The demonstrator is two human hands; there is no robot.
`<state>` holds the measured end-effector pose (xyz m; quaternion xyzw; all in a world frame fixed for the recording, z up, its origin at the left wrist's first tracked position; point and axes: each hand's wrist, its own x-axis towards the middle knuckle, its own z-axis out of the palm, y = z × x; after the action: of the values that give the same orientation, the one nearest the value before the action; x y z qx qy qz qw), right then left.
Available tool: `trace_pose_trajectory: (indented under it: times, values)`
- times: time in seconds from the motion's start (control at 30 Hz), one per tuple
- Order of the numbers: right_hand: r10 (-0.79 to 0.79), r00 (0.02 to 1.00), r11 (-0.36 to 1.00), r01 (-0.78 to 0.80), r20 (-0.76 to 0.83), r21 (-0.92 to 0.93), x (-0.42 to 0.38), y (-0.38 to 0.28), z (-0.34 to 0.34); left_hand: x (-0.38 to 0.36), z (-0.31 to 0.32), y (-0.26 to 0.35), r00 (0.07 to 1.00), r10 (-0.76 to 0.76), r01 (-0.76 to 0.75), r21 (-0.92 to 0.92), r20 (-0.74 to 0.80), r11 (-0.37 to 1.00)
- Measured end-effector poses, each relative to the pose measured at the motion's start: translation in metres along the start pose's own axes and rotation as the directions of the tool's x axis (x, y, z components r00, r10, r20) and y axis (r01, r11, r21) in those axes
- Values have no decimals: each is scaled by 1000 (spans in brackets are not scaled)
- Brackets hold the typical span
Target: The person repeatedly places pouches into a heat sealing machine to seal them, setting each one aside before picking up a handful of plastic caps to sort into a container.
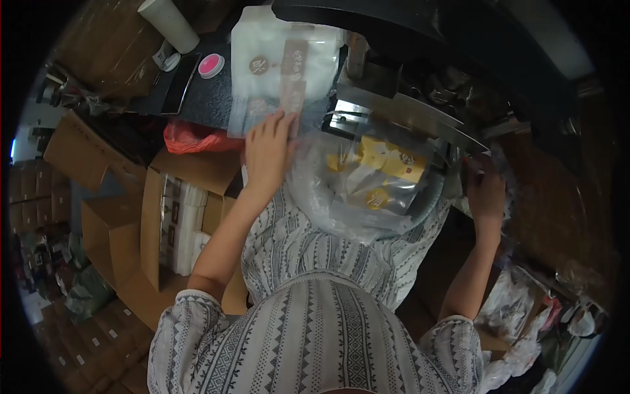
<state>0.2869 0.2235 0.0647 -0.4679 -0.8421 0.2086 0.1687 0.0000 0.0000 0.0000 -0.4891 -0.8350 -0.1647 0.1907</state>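
Note:
My left hand (266, 151) lies with its fingers stretched over the lower edge of a stack of translucent plastic bags (256, 43) with brown printed labels. My right hand (487, 194) is to the right of the machine with a metal plate (420, 108). Its fingers are curled in shadow, beside some clear film, and what they hold is hidden. Between my hands, over my lap, a round tub (426, 210) lined with clear plastic bears pouches with yellow print (394, 161).
At the upper left are a phone (179, 84), a round pink-topped tin (210, 65) and a white cylinder (169, 26). A red plastic bag (197, 138) hangs below the table edge. An open carton (151, 230) with white packs stands at my left. Plastic bags (508, 299) fill a box at lower right.

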Motion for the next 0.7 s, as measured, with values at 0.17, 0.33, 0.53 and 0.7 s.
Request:
trace_pose_trajectory:
  times: [0.17,0.33,0.53,0.7]
  values:
    - [-87,993,908,44,85,417,-24,-42,-14,-13,-41,5,967,-231,251,-279,105,927]
    - [-432,898,826,353,89,440,-27,-99,14,-11,-74,37,990,-139,126,-384,-7,915]
    - [-714,692,669,627,110,399,-23,-105,19,-18,-76,54,959,176,-23,-555,224,832]
    - [-350,908,789,154,229,595,-18,-81,22,-15,-37,81,886,127,307,-769,446,561]
